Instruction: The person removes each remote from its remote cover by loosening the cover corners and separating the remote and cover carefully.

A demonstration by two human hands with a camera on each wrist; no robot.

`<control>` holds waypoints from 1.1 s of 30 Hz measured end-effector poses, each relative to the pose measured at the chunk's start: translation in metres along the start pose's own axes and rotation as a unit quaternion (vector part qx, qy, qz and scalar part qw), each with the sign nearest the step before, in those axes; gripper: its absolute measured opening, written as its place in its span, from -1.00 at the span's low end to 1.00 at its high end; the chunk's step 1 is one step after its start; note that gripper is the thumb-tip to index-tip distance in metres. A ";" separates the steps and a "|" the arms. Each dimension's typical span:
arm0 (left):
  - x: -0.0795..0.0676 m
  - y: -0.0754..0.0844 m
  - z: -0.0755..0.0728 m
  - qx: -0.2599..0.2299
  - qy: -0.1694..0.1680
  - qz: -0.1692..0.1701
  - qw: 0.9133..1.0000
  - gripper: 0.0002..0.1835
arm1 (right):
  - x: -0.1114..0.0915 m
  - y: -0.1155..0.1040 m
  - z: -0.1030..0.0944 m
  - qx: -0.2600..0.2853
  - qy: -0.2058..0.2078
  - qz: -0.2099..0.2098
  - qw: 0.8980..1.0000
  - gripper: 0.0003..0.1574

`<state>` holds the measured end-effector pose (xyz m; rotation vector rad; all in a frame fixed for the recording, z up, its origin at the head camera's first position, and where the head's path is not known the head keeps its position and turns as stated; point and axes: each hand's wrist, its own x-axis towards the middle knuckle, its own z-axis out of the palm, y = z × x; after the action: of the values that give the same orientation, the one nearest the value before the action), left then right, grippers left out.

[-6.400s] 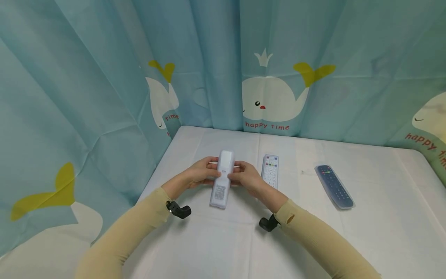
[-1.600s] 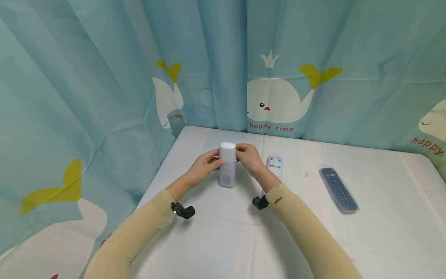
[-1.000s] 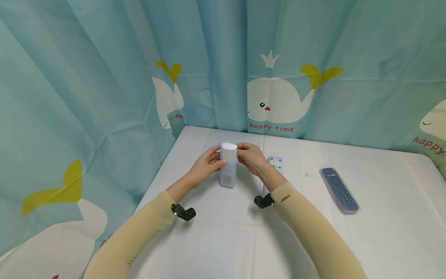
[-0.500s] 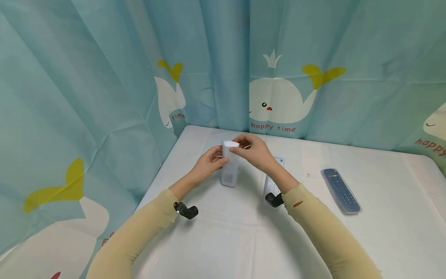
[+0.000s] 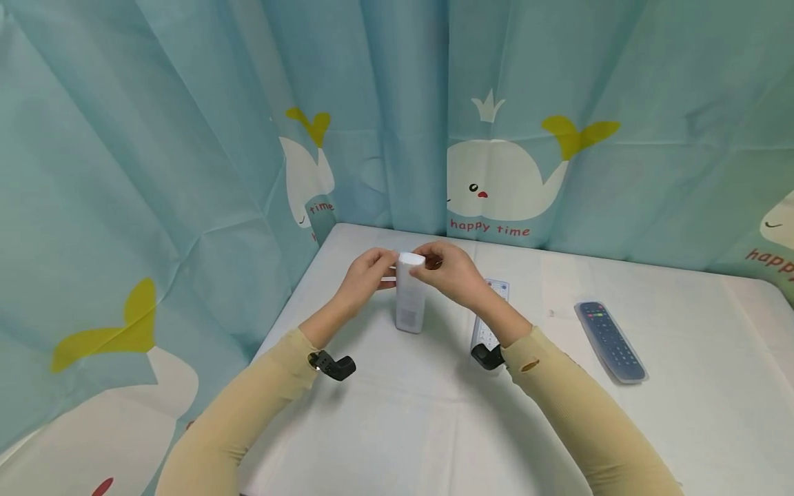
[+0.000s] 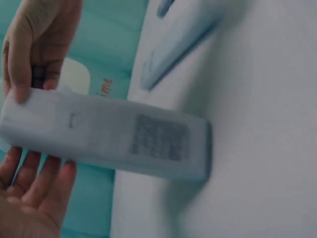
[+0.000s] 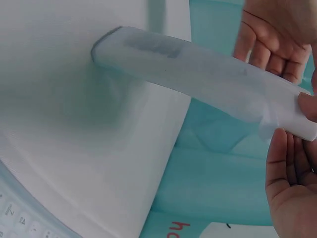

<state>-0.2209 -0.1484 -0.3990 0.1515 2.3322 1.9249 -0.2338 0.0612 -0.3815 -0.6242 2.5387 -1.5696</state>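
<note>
A white remote control (image 5: 410,296) stands tilted with its lower end close over the table, its labelled back towards me. A translucent sleeve (image 7: 267,126) covers its lower part, and the loose film bunches near the bare white top end. My right hand (image 5: 454,271) pinches the upper end, thumb on the back face and fingers behind. My left hand (image 5: 367,275) is at the opposite edge. In the left wrist view, the fingers (image 6: 47,183) of that hand touch the remote's side, loosely extended, while its thumb is hidden there.
A white-keyed remote (image 5: 484,331) lies to the right, partly behind my right forearm. Farther right lies a dark remote (image 5: 611,341) in a clear cover. The white table (image 5: 384,427) ends at a blue whale-print curtain (image 5: 397,138).
The remote was tipped up from a flatter pose. My right hand then moved from its edge to pinch the top. Lately my left thumb has lifted from its face to its upper edge.
</note>
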 end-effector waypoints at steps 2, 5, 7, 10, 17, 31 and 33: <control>0.002 0.004 0.001 -0.005 0.013 -0.007 1.000 -0.58 | 0.000 0.000 0.000 -0.008 0.001 0.001 1.000 -0.63; 0.004 0.010 0.003 -0.018 0.023 -0.032 0.999 -0.68 | -0.001 0.000 0.000 -0.014 0.002 0.000 1.000 -0.62; 0.005 0.015 0.004 -0.027 0.026 -0.051 0.998 -0.74 | -0.001 0.000 0.001 -0.017 0.003 -0.002 1.000 -0.62; 0.006 0.019 0.003 -0.038 0.025 -0.073 0.996 -0.78 | -0.002 0.000 0.001 -0.022 0.005 -0.005 1.000 -0.64; 0.012 0.010 -0.001 -0.070 0.023 -0.121 0.990 -0.73 | -0.003 0.000 0.001 -0.030 0.000 -0.024 0.999 -0.66; 0.027 -0.034 0.003 0.030 -0.017 -0.205 0.978 -0.74 | -0.001 -0.001 -0.003 -0.015 -0.012 -0.008 1.000 -0.63; 0.028 -0.039 0.004 0.055 -0.031 -0.209 0.976 -0.73 | -0.001 -0.001 -0.003 -0.013 -0.013 -0.005 1.000 -0.63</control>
<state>-0.2484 -0.1480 -0.4385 -0.2476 2.2089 1.5686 -0.2335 0.0638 -0.3788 -0.6565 2.5458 -1.5232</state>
